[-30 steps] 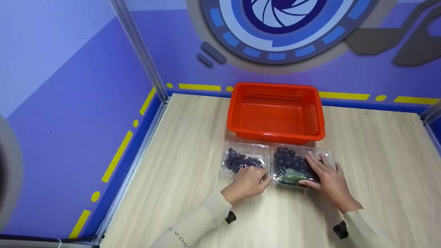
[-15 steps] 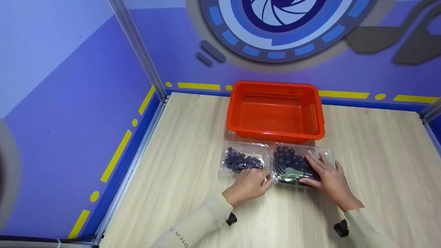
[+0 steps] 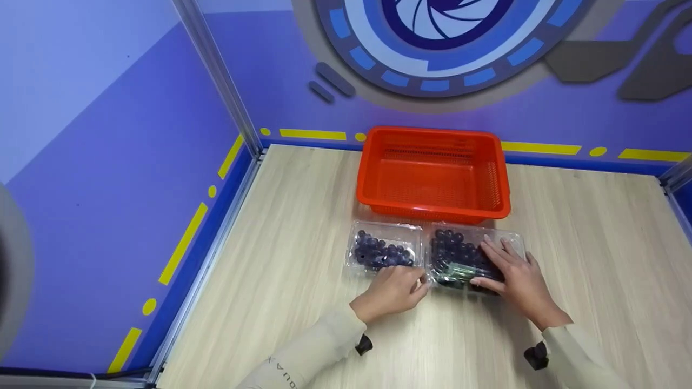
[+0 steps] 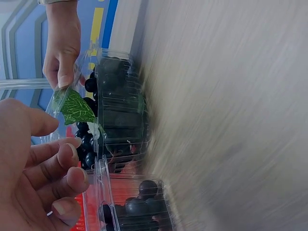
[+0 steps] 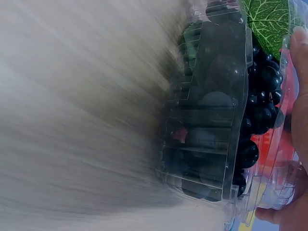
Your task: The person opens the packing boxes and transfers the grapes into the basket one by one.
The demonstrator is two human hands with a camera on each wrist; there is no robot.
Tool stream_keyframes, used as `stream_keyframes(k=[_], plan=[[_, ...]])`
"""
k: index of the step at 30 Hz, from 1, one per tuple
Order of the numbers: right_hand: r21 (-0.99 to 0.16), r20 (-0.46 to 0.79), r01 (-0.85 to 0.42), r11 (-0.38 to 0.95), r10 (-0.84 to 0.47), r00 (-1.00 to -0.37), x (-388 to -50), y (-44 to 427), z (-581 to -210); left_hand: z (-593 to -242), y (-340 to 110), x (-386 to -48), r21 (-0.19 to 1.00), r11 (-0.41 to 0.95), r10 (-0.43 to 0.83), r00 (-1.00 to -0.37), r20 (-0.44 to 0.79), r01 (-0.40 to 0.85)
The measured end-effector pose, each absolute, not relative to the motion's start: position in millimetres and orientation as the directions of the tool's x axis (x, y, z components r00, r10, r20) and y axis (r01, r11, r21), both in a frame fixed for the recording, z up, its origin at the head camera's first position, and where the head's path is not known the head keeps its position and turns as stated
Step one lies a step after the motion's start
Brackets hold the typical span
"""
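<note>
Both boxes stand on the table, below the basket at the frame's upper centre. The right box, right of centre, has its grapes and leaf inside, and its lid lies over them. My right hand rests on that lid with fingers spread. My left hand, at the box's lower left corner, has bent fingers; I cannot tell if they pinch the lid's edge. That near edge stands apart from the rim, so I judge the fastening undone; opening or closing, I cannot say. The left box, beside it, holds grapes too; whether it's fastened is unclear.
</note>
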State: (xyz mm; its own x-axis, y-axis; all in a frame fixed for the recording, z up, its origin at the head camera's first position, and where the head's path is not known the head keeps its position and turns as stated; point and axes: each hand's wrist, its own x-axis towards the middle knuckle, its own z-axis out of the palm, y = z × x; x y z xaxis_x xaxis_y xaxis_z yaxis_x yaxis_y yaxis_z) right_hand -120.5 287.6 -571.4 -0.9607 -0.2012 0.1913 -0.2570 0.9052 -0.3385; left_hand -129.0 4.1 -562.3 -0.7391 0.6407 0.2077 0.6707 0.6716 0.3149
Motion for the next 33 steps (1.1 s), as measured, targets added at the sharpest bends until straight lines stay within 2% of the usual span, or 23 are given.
stream_keyframes(k=[8, 12, 19, 22, 27, 33], plan=[[-0.394, 0.158, -0.191, 0.899, -0.139, -0.978, -108.2, 292.8, -571.3, -559.5, 9.1, -126.7, 0.335, 0.633, 0.679, -0.708, 0.193, 0.698], [-0.386, 0.154, -0.186, 0.903, -0.136, -0.979, -103.1, 282.8, -571.7, -560.5, -2.5, -122.3, 0.355, 0.609, 0.685, -0.696, 0.216, 0.709], [-0.375, 0.29, -0.366, 0.852, -0.267, -0.919, -143.4, 233.4, -573.3, -554.6, -53.8, -124.5, 0.353, 0.708, 0.561, -0.791, 0.244, 0.612], [-0.371, 0.352, -0.418, 0.829, -0.29, -0.89, -147.1, 231.0, -574.1, -554.5, -58.2, -122.8, 0.358, 0.726, 0.539, -0.809, 0.236, 0.588], [-0.422, 0.426, -0.382, 0.822, -0.192, -0.884, -133.1, 256.1, -575.4, -556.7, -38.9, -123.3, 0.359, 0.694, 0.595, -0.778, 0.201, 0.624], [-0.522, 0.434, -0.364, 0.772, -0.127, -0.892, -135.1, 267.1, -576.6, -550.6, -38.4, -129.1, 0.353, 0.722, 0.576, -0.799, 0.17, 0.595]])
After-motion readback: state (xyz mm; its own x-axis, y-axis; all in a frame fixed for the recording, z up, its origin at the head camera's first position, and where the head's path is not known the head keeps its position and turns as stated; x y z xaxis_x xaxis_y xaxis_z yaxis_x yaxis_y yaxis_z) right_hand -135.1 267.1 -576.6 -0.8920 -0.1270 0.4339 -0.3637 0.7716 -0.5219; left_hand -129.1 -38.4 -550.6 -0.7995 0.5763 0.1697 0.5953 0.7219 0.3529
